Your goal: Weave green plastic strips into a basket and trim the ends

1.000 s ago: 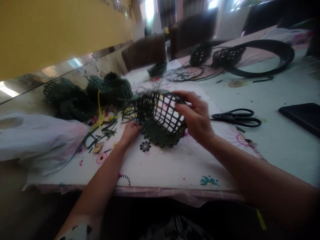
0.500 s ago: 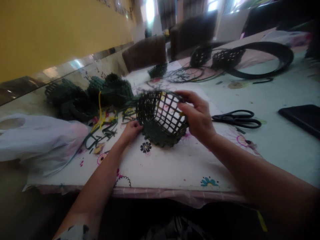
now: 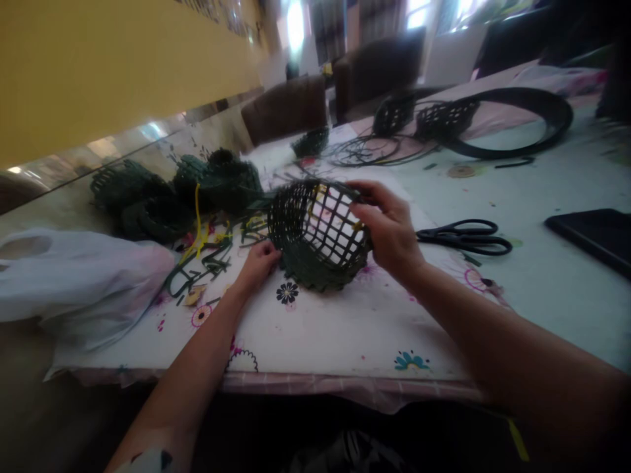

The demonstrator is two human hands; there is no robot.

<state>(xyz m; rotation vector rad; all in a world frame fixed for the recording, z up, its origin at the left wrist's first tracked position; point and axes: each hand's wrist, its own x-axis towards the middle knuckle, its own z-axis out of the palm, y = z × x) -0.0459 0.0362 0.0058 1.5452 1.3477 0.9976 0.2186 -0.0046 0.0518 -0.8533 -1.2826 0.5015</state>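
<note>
The right hand [image 3: 387, 226] holds a dark green woven plastic basket [image 3: 315, 272] tipped on its side. The right fingers [image 3: 377, 197] curl over the top rim and grip it, and the wrist bends a little. The basket sits just under those fingers, on a flowery cloth [image 3: 320, 335]. The left hand [image 3: 259, 266] lies low, and the left fingertips [image 3: 271, 253] touch the basket's side. I cannot tell if they grip. A firm, steady hold keeps the basket from slipping. Loose green strips [image 3: 211, 259] lie past the left fingers, and black scissors [image 3: 463, 238] lie past the right fingers.
</note>
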